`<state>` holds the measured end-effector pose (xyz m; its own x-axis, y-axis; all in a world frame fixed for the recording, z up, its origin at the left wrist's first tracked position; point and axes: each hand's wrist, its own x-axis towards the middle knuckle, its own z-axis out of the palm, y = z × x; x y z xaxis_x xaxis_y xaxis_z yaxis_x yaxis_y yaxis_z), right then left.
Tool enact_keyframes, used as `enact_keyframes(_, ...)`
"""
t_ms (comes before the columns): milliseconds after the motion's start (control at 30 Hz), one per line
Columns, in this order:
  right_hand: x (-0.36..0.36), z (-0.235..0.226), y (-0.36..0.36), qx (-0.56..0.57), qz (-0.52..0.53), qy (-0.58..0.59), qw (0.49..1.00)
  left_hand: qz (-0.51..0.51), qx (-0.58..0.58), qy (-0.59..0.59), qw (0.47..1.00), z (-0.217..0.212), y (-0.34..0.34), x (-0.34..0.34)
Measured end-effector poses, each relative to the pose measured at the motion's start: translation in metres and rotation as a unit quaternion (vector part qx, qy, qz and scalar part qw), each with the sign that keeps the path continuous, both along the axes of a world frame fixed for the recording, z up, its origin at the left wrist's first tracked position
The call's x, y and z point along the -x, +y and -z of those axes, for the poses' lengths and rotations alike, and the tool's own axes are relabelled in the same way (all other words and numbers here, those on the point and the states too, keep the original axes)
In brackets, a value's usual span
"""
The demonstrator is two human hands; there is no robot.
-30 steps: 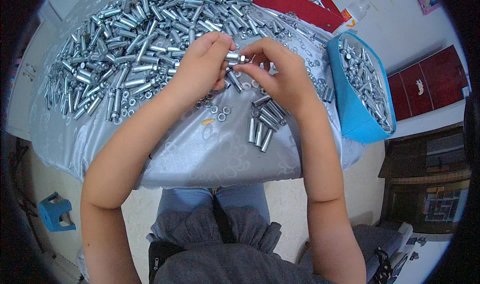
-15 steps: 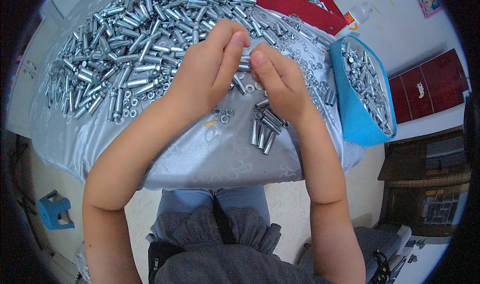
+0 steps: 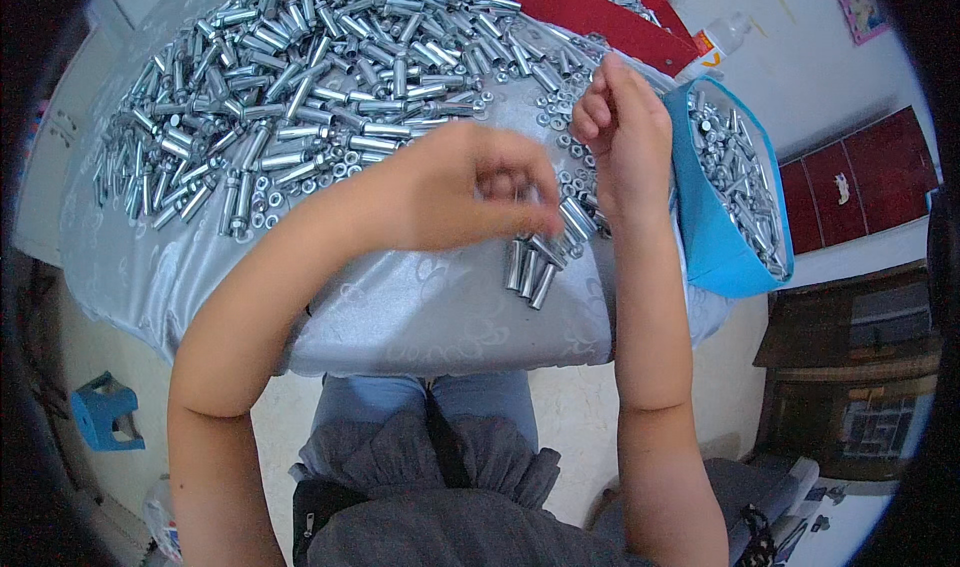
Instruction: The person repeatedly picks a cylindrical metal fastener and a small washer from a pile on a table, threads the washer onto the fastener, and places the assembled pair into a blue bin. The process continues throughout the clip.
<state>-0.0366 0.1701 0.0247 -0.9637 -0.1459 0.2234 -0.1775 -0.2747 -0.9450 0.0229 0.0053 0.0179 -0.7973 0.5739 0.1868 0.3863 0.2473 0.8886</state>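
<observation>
My left hand (image 3: 478, 189) hangs over the near middle of the table, blurred by motion, its thumb and fingers curved toward a small group of metal sleeves (image 3: 543, 285). Whether anything is between those fingers I cannot tell. Farther right, my right hand (image 3: 628, 132) is raised beside the blue box, with its fingers curled in; what it holds, if anything, is hidden. Loose nuts and washers (image 3: 578, 179) lie between the two hands, partly covered by them. A big heap of shiny expansion bolts (image 3: 300, 97) spreads over the far and left parts of the table.
At the table's right edge stands a blue fabric box (image 3: 715, 257) filled with bolts. A red box (image 3: 600, 19) holding metal parts is at the back, with a white bottle (image 3: 722, 37) next to it. Pale satin cloth (image 3: 430, 317) covers the table. A blue stool (image 3: 105, 412) stands on the floor.
My hands, close together around a metal bolt before, have parted. The right one has moved right and up toward the blue box; the left has come down and right toward the small group of sleeves.
</observation>
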Motion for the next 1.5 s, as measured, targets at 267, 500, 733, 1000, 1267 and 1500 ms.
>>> enact_keyframes(267, 0.0, -0.001, 0.0, 0.004, 0.007, 0.006, 1.0, -0.189, -0.254, -0.037, 0.948, 0.001, -0.011, 0.021)
enact_keyframes(500, 0.003, -0.002, 0.005, 0.004, 0.022, 0.0, 1.0, -0.446, -0.339, 0.133, 0.818, 0.005, -0.049, 0.046)
enact_keyframes(733, 0.007, 0.004, 0.015, -0.403, 0.042, 0.074, 0.911, -0.522, -0.023, 0.321, 0.79, 0.018, -0.078, 0.057)
enact_keyframes(1000, 0.008, -0.005, 0.048, -0.575, -0.114, 0.002, 0.81, -0.487, 0.375, 0.128, 0.778, 0.029, -0.123, 0.049)
enact_keyframes(1267, 0.009, 0.002, 0.054, -0.569, -0.193, 0.018, 0.799, -0.448, 0.526, 0.166, 0.704, 0.036, -0.107, 0.052)
enact_keyframes(1500, 0.012, 0.01, 0.037, -0.542, -0.115, 0.094, 0.827, -0.461, 0.528, 0.163, 0.694, 0.037, -0.097, 0.053)
